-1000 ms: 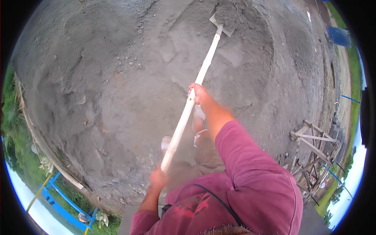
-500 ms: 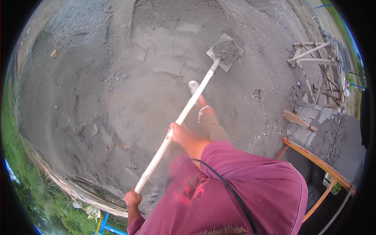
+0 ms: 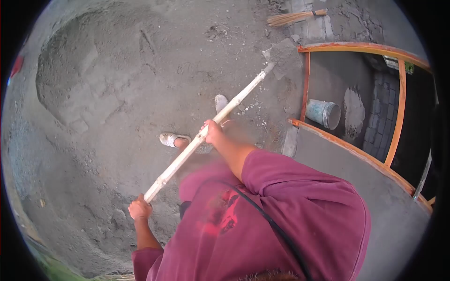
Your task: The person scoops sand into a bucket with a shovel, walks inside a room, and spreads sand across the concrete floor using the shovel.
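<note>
A long pale wooden handle (image 3: 176,165) runs diagonally from the lower left to a shovel blade (image 3: 282,57) at the upper right. My left hand (image 3: 140,208) is closed round the handle's lower end. Farther up, near its middle, my right hand (image 3: 212,132) grips it too. The blade is beside the corner of an orange-brown wooden frame (image 3: 358,46). Its grey surface blends with the ground, and I cannot make out how much material lies on it.
Inside the wooden frame's opening lies a pale bucket (image 3: 323,114) on its side. A stick broom (image 3: 296,18) rests near the top. Grey sand or mortar (image 3: 93,93) spreads at the left, with my shoes (image 3: 174,139) on the ground.
The view has turned right, bringing the framed opening and bucket into sight. The shovel has swung from the grey pile, where its blade bore a heap, to beside the frame. Both hands keep their hold.
</note>
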`<state>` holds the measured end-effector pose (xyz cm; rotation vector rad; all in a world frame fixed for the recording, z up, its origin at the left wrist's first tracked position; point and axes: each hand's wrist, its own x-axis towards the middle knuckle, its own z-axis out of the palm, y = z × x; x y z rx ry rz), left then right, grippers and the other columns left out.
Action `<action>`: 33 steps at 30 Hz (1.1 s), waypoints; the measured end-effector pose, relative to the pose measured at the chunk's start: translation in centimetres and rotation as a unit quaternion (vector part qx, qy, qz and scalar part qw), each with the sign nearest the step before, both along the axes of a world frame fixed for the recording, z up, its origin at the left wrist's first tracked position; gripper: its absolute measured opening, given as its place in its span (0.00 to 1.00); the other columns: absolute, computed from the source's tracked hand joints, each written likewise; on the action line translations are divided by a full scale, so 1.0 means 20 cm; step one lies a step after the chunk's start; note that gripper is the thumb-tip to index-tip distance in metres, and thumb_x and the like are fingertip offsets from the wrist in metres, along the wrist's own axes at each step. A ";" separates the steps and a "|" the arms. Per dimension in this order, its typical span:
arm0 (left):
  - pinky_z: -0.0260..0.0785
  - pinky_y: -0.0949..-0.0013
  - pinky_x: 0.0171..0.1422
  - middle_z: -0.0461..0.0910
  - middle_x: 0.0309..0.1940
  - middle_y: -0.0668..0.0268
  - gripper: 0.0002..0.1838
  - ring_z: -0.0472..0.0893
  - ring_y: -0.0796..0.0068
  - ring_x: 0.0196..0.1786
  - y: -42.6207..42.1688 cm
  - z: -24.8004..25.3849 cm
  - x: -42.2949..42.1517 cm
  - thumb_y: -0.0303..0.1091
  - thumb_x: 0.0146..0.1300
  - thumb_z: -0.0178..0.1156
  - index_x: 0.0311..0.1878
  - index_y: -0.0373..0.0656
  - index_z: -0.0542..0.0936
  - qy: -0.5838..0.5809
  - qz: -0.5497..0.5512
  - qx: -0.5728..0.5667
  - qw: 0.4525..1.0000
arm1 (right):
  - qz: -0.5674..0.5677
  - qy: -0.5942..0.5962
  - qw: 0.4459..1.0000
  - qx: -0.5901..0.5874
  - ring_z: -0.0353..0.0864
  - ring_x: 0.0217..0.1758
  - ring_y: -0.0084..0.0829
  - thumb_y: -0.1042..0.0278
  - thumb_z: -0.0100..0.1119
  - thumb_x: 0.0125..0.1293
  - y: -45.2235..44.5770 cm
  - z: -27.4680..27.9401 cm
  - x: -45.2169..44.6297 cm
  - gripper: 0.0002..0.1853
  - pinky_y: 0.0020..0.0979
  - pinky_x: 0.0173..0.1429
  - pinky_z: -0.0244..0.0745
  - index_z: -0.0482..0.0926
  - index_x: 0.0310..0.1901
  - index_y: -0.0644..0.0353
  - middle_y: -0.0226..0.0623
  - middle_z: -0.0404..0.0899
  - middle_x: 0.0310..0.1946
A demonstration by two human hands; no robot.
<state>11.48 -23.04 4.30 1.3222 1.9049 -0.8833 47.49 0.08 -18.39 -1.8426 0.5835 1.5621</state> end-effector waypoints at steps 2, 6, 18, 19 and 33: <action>0.78 0.49 0.50 0.86 0.39 0.54 0.13 0.86 0.49 0.44 0.34 -0.05 0.17 0.38 0.54 0.65 0.44 0.51 0.79 -0.030 -0.059 -0.008 0.998 | -0.065 -0.042 0.997 -0.012 0.77 0.24 0.34 0.74 0.60 0.59 0.07 0.04 0.34 0.05 0.41 0.30 0.77 0.73 0.33 0.61 0.36 0.72 0.23; 0.77 0.49 0.53 0.86 0.40 0.53 0.15 0.86 0.49 0.46 0.98 -0.12 0.70 0.37 0.55 0.63 0.47 0.50 0.79 -0.086 -0.146 -0.021 0.985 | -0.163 -0.109 0.980 -0.032 0.76 0.23 0.34 0.74 0.60 0.61 0.30 0.15 1.05 0.04 0.40 0.28 0.77 0.74 0.34 0.61 0.36 0.73 0.23; 0.78 0.52 0.50 0.86 0.40 0.50 0.25 0.86 0.50 0.42 1.71 -0.29 2.10 0.33 0.48 0.63 0.54 0.42 0.80 -0.422 -0.246 -0.150 0.860 | -0.124 -0.319 0.936 -0.084 0.78 0.29 0.43 0.79 0.58 0.55 -0.06 0.21 2.94 0.17 0.45 0.36 0.80 0.73 0.48 0.74 0.44 0.75 0.32; 0.78 0.54 0.46 0.86 0.38 0.50 0.25 0.87 0.52 0.39 1.72 -0.34 2.14 0.32 0.48 0.64 0.52 0.39 0.80 -0.473 -0.245 -0.157 0.832 | -0.114 -0.344 0.927 -0.098 0.79 0.31 0.45 0.79 0.58 0.54 -0.10 0.24 3.02 0.19 0.46 0.37 0.80 0.73 0.49 0.77 0.46 0.76 0.34; 0.71 0.68 0.24 0.81 0.30 0.59 0.26 0.80 0.72 0.23 1.80 -0.12 1.96 0.23 0.45 0.63 0.52 0.32 0.76 -0.554 0.032 -0.450 0.699 | 0.054 -0.481 0.863 -0.145 0.84 0.51 0.49 0.67 0.65 0.50 0.05 0.65 2.50 0.32 0.41 0.52 0.81 0.72 0.54 0.83 0.61 0.80 0.51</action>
